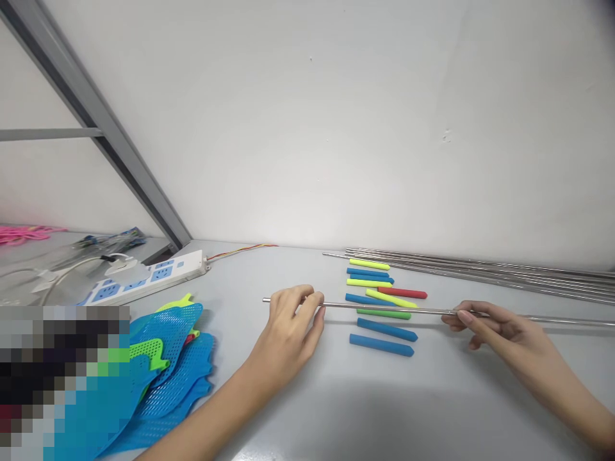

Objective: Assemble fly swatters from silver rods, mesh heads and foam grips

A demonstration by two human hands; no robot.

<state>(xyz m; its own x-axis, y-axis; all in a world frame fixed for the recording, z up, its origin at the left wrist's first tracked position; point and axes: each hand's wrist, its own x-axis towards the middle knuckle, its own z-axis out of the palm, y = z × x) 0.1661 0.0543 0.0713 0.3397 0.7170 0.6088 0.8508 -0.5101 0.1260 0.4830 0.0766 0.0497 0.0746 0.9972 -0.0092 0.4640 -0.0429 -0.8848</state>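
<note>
A long thin metal rod [384, 309] runs crosswise in front of me, held in both hands. My left hand [295, 320] grips it close to its left end, which sticks out past the knuckles. Farther along, my right hand [485, 323] pinches the same rod between thumb and fingers, and the rod continues out of view at the right. Beneath and around the rod lie several short coloured plastic handles with pointed ends: blue ones [382, 345], yellow ones [369, 264], a red one [402, 293] and a green one [383, 314].
Several more metal rods [480, 269] lie along the wall at the back right. Blue and green perforated fly-swatter heads [180, 378] are piled at the left. Behind them sits a white power strip [182, 269] with cables. Pink items [24, 234] lie at the far left, beyond a grey metal post [125, 147].
</note>
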